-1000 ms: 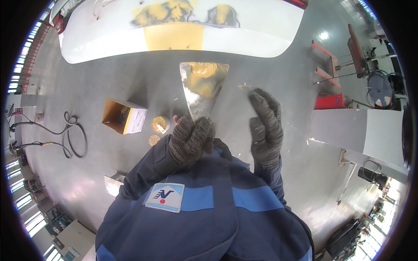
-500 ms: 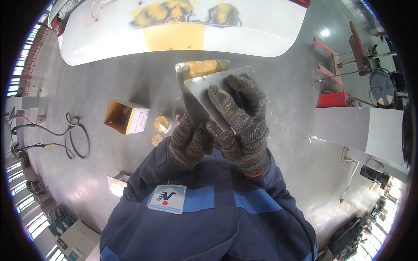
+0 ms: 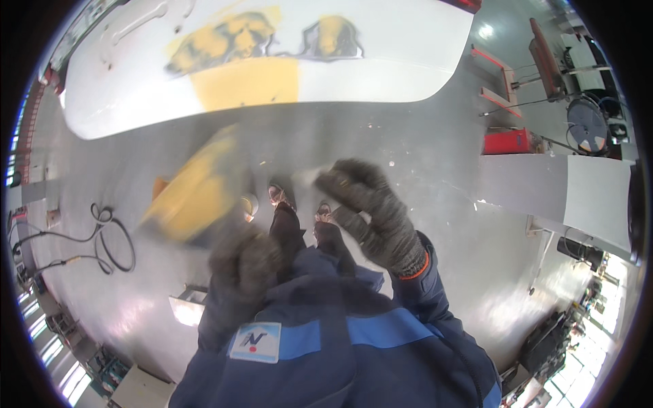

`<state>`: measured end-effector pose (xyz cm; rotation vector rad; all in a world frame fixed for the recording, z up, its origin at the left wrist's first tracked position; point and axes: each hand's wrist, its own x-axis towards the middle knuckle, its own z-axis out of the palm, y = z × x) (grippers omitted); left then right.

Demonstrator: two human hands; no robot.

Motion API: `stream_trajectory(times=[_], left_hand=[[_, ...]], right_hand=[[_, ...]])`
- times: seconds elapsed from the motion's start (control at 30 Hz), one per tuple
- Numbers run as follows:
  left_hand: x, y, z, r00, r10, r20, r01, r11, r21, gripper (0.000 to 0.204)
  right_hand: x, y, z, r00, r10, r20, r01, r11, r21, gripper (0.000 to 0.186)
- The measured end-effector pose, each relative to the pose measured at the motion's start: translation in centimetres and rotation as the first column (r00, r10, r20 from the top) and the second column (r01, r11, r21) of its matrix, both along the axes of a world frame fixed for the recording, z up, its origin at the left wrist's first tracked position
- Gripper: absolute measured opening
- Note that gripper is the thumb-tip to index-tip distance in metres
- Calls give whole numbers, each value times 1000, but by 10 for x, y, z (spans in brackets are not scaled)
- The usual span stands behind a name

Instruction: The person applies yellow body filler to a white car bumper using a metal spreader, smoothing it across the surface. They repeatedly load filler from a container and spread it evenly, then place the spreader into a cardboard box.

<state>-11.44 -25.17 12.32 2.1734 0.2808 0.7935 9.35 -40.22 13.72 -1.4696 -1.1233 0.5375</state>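
My gloved left hand [image 3: 246, 262], smeared by motion, grips a flat metal putty board [image 3: 194, 194] at its lower end. Yellow putty covers much of the board's blurred face. To its right, my gloved right hand [image 3: 374, 214] is raised with its fingers curled and apart from the board. A thin pale blur at its fingertips looks like the metal putty spreader [image 3: 307, 174] seen nearly edge-on. Beyond both hands lies a white car body panel [image 3: 381, 81], with yellow filler patches [image 3: 245, 83] ringed by grey sanded areas.
Behind the board, a cardboard box [image 3: 160, 187] and a round can [image 3: 249, 206] are partly hidden on the floor. A looped hose [image 3: 112, 238] lies at left. At right stand a grey-white panel [image 3: 544, 183], a red box [image 3: 507, 141] and a red frame [image 3: 500, 81].
My hands have parted. The left has swung the putty board left, its yellow face now showing; the right has drawn the spreader away and turned it. The view has shifted, showing my feet.
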Motion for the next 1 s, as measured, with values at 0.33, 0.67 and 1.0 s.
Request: stream_trajectory(times=[0.33,0.67,1.0], left_hand=[[-13,85,-23,991,72,-111,-132,619,-774,18],[21,128,-59,987,120,-105,-109,988,107,28],[22,100,-63,987,102,-127,-162,692,-704,39]], right_hand=[[110,105,-31,675,-419,607,468,879,87,51],[152,146,-34,535,-353,767,548,836,2,49],[161,155,-33,458,-314,832,581,814,-13,52]])
